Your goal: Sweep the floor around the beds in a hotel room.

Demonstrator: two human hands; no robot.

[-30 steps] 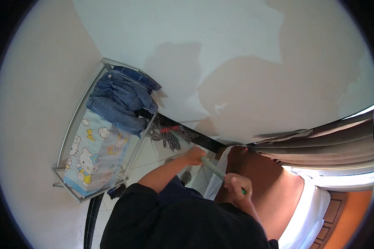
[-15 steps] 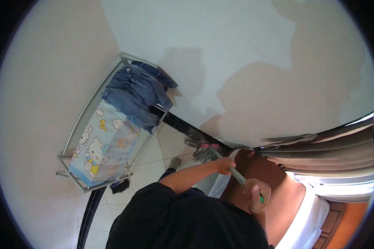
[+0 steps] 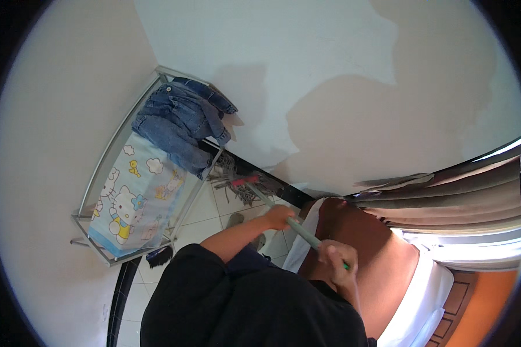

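The left hand (image 3: 280,217) is wrapped around the pale green handle (image 3: 305,234) of a mop, about midway along its visible length. The right hand (image 3: 338,260), slightly blurred, is clamped around the same handle close to its end, at four o'clock from the left; a bright green end piece (image 3: 346,266) shows beside its fingers. Compared with half a second ago, both hands are farther left in the view, and the mop head (image 3: 246,186) has swung away from the bed side toward the metal rack (image 3: 185,215), close to where it is a second ago.

From the left hand, the mop head lies at between ten and eleven o'clock, its grey strands spread on the white tiled floor (image 3: 197,231) below a red connector (image 3: 246,180). The strands are just beside the rack's corner and near the black skirting (image 3: 292,195); whether they touch either is unclear.

Farther out, at between nine and eleven o'clock, the rack bears blue denim clothing (image 3: 179,124) and a light-blue cartoon-print cloth (image 3: 136,199). A dark-bristled brush (image 3: 158,256) sits at eight o'clock. A brown cover (image 3: 376,260) edged with white cloth spreads at four o'clock, and brownish curtains (image 3: 446,196) hang around three.
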